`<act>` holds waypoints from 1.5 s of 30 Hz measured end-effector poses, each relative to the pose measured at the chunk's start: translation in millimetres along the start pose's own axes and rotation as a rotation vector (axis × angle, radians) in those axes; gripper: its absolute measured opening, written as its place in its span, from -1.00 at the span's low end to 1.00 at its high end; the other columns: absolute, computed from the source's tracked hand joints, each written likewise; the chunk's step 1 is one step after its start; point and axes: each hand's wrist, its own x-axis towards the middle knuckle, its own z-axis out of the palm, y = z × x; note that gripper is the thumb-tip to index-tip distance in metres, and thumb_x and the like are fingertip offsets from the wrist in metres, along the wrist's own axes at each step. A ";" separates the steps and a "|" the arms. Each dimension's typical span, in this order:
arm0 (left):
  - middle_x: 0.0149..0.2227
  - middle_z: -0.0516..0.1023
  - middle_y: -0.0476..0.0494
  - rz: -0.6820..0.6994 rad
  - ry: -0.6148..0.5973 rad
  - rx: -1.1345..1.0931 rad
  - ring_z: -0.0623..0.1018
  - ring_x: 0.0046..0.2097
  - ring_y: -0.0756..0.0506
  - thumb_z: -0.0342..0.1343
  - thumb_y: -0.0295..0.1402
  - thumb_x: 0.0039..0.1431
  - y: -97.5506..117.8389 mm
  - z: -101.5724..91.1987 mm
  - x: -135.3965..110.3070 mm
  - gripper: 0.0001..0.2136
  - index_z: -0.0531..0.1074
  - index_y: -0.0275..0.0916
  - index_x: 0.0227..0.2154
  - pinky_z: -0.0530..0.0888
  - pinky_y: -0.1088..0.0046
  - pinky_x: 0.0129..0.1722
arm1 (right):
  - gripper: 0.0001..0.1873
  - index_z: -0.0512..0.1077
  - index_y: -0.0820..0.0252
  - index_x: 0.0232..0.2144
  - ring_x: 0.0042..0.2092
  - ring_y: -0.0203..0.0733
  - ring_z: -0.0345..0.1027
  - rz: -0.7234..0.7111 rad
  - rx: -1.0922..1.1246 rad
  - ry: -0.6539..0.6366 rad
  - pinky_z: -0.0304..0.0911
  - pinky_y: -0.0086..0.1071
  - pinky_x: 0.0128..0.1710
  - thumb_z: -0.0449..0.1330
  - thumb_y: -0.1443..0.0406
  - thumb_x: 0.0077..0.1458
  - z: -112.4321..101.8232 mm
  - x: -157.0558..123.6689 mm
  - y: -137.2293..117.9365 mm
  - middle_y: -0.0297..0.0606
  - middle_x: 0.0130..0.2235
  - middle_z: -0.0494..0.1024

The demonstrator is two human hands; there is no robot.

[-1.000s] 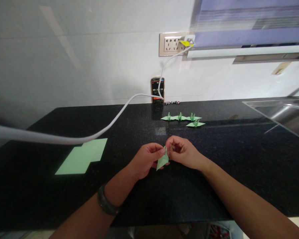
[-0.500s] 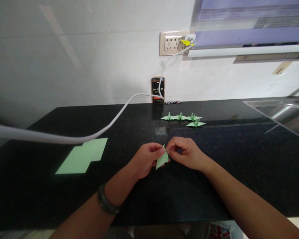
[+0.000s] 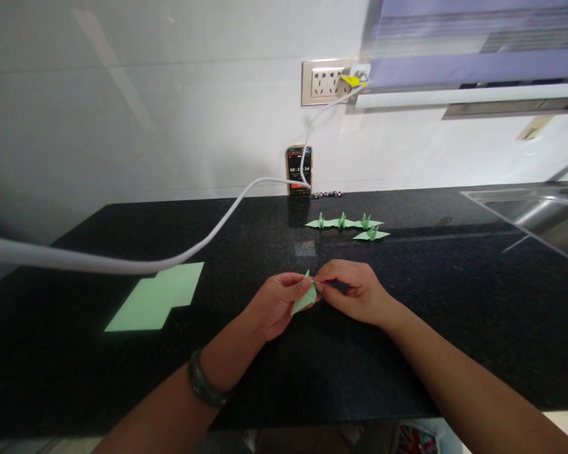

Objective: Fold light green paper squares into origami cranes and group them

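A light green folded paper crane [image 3: 304, 301] is held above the black counter between my two hands. My left hand [image 3: 277, 302] is closed on its body, thumb on top and fingers behind. The thumb and forefinger of my right hand [image 3: 353, 290] pinch a thin point at the crane's right side. Part of the paper is hidden by the left fingers. Beyond the hands stand several finished green paper cranes [image 3: 343, 222], most in a row and one [image 3: 372, 234] in front at the right. Flat green paper sheets [image 3: 154, 299] lie overlapping at the left.
A phone [image 3: 299, 170] showing a timer leans on the wall, beside a beaded string [image 3: 326, 195]. From the wall socket [image 3: 325, 82] a white cable [image 3: 227, 221] runs across to the left foreground. A steel sink [image 3: 549, 217] is set into the counter [image 3: 265, 378] at right.
The crane has tilted and shifted slightly left in my left hand. My right fingertips have moved a little left with the pinched point. Other things stay as they were.
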 end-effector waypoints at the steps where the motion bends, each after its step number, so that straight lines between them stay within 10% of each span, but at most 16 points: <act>1: -0.52 0.48 -0.08 0.007 0.007 -0.001 0.46 -0.46 0.05 0.24 -0.34 -0.20 -0.3 0.0 0.2 -0.81 0.45 -0.35 -0.50 0.37 0.56 -0.42 | -0.87 0.39 0.16 -0.38 -0.40 -0.30 0.32 -0.012 -0.008 -0.002 0.24 -0.41 -0.38 0.08 0.39 -0.04 0.1 -0.1 -0.2 -0.27 -0.43 0.46; 22: -0.58 0.45 -0.05 0.200 0.095 0.172 0.39 -0.53 0.07 0.20 -0.33 -0.14 -1.9 5.9 -1.5 -0.83 0.42 -0.36 -0.56 0.30 0.53 -0.48 | -0.88 0.35 0.22 -0.44 -0.37 -0.32 0.33 -0.146 -0.228 -0.015 0.23 -0.46 -0.37 0.04 0.45 -0.05 3.3 -1.1 -2.2 -0.25 -0.40 0.46; 45: -0.57 0.41 0.02 0.272 0.076 0.100 0.37 -0.53 0.10 0.19 -0.37 -0.12 -2.2 5.3 -0.3 -0.86 0.37 -0.32 -0.51 0.28 0.58 -0.50 | -0.87 0.36 0.29 -0.52 -0.55 -0.41 0.15 0.228 0.011 0.071 0.08 -0.52 -0.55 0.06 0.35 -0.02 15.4 -1.4 -8.6 -0.36 -0.58 0.34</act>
